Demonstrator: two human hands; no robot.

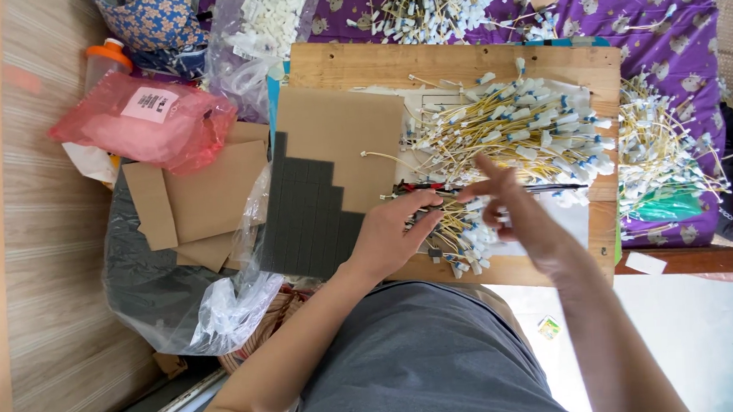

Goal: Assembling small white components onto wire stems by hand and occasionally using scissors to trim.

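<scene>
Pinching a thin yellow wire with white plastic connectors on the wooden board, your left hand grips; right hand hovers half-open. It's light, floppy—hold near the connector.

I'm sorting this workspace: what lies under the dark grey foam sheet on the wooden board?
The dark grey foam sheet rests on a brown cardboard sheet atop the wooden board. Whatever lies beneath the foam's lower edge is covered.

Your left hand and right hand meet over the wooden board, near its front edge, fingers on yellow wires with white connectors. Dark foam sheet lies on cardboard at the board's left side. Red bag sits well left.
</scene>
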